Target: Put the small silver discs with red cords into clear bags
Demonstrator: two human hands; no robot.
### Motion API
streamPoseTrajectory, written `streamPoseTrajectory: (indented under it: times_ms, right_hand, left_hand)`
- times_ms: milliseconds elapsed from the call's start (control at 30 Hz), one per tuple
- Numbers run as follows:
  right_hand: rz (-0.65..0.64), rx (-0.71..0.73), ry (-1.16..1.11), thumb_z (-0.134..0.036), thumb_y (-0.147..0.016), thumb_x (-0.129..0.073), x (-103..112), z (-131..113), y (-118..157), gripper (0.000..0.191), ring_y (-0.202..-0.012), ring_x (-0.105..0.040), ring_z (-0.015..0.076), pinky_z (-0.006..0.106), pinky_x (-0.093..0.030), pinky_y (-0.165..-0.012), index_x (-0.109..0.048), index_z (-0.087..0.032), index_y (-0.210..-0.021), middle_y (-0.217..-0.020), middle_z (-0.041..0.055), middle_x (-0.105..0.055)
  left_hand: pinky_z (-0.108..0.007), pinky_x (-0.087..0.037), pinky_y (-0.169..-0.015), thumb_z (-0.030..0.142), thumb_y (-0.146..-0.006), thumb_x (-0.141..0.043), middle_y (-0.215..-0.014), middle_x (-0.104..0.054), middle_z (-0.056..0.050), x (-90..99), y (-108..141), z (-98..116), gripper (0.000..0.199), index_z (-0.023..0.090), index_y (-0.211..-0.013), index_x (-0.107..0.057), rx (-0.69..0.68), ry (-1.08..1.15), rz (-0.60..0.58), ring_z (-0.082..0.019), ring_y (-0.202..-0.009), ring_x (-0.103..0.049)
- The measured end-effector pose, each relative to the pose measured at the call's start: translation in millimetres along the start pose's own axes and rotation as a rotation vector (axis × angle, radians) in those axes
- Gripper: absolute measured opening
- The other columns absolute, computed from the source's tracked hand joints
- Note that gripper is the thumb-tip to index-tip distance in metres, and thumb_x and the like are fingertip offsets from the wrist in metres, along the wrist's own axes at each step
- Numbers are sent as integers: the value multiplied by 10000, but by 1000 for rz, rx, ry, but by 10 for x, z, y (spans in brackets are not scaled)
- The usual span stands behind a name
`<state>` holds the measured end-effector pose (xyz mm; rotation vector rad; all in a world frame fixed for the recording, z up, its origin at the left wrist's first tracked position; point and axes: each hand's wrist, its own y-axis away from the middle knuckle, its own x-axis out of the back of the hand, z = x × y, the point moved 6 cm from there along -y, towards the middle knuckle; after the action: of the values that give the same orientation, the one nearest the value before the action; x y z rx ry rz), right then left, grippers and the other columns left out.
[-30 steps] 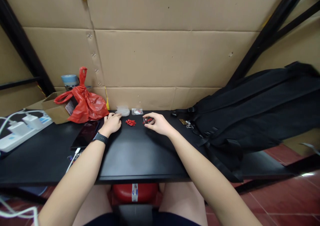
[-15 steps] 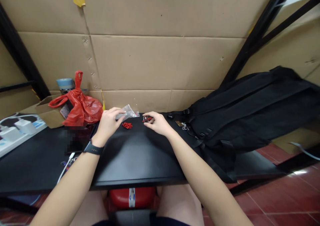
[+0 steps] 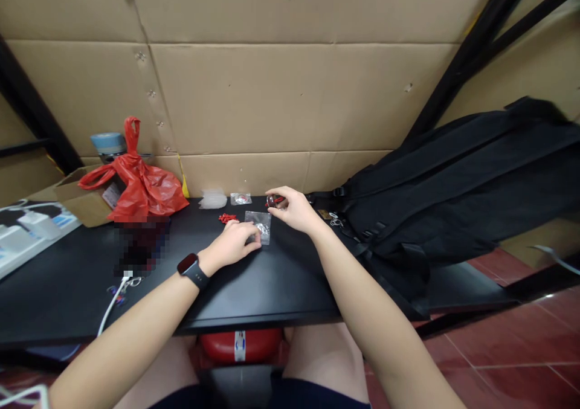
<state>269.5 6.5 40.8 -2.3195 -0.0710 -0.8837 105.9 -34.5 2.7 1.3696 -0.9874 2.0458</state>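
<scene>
My left hand (image 3: 235, 241) touches a small clear plastic bag (image 3: 264, 220) with shiny pieces inside, lying flat on the black table (image 3: 254, 294). Its fingers are bent over the bag's left edge. My right hand (image 3: 292, 206) pinches a small round dark item with red on it (image 3: 274, 201), just above the table. A bunch of red cord pieces (image 3: 227, 218) lies beyond my left hand. Near the cardboard wall are a stack of clear bags (image 3: 212, 199) and another small bag with something red and silvery in it (image 3: 241, 199).
A red plastic bag (image 3: 149, 185), an open cardboard box (image 3: 86, 203) and a white power strip (image 3: 40, 237) stand at the left. A black backpack (image 3: 457, 185) covers the right side. Small metal rings (image 3: 336, 219) lie beside it.
My left hand has left the clear bags by the wall and moved nearer and right, onto a small bag now lying flat. My right hand, still holding the round item, has shifted slightly right.
</scene>
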Motion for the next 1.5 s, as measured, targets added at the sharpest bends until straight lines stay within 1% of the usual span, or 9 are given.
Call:
streamPoseTrajectory:
  times_ms: [233,333,467,567,767,967,1167,1333,1500]
  right_hand:
    - [-305,50,113,-140,-756,-710,-9,-246,119,451,-892,-663,186,288,-512,-784,-651,-224,-1195,-1065,54,-705]
    - [-422,-7,194,-141,-719,-733,-37,-272,196,549,-804,-665,177,259,-485,-718,-622,-254,-1244,-947,10,-724]
    - [-519,-122,317,-194,-666,-785,-90,-211,270,457,-660,-636,169,248,-439,-601,-691,-272,-1106,-793,-11,-696]
    - [-520,-169,382,-207,-631,-817,-108,-145,281,435,-630,-626,173,251,-413,-564,-710,-278,-1047,-756,-7,-677]
    - [-541,-182,401,-196,-643,-818,-194,-49,274,460,-704,-654,190,254,-429,-601,-697,-269,-1081,-819,10,-701]
    - [-477,-74,365,-227,-686,-812,-287,-59,232,484,-800,-657,202,260,-453,-687,-679,-251,-1151,-921,42,-712]
    - [-554,-14,322,-40,-664,-724,-312,-156,235,555,-752,-642,167,239,-446,-665,-662,-206,-1190,-989,55,-700]
    - [-468,21,268,-28,-691,-719,-333,-157,181,524,-731,-638,141,255,-469,-725,-652,-186,-1185,-1065,71,-688]
    - [-367,-46,229,-59,-666,-789,-376,15,122,518,-677,-616,107,241,-467,-699,-649,-191,-1147,-1022,39,-678]
  left_hand:
    - [-426,-370,-991,397,-972,-501,-1248,-600,-71,-66,53,-12,279,284,-1190,-634,41,-60,-133,-265,-1187,-542]
    - [-468,-351,-1023,443,-960,-511,-1280,-562,-76,-91,70,-36,360,355,-1298,-598,60,-100,-148,-297,-1231,-509]
    - [-515,-318,-1069,443,-974,-476,-1435,-493,-74,-153,91,-60,423,400,-1393,-511,57,-84,-205,-313,-1332,-439]
    - [-561,-262,-1109,417,-989,-444,-1548,-405,-57,-178,107,-68,429,420,-1417,-474,46,-79,-260,-313,-1418,-352]
    - [-614,-238,-1116,364,-983,-460,-1582,-361,-49,-183,116,-79,443,442,-1419,-470,53,-47,-316,-319,-1463,-293]
    - [-617,-217,-1127,372,-972,-487,-1593,-340,-41,-200,114,-105,435,452,-1400,-495,34,-18,-301,-330,-1466,-285]
    - [-602,-224,-1128,371,-957,-519,-1600,-327,-37,-183,110,-105,410,437,-1361,-545,45,11,-301,-320,-1465,-293]
    - [-583,-225,-1129,348,-955,-525,-1598,-333,-22,-153,112,-70,396,442,-1337,-563,31,22,-294,-309,-1463,-298]
    - [-576,-234,-1124,338,-948,-529,-1606,-317,-6,-143,110,-71,395,451,-1323,-572,39,18,-285,-308,-1461,-301]
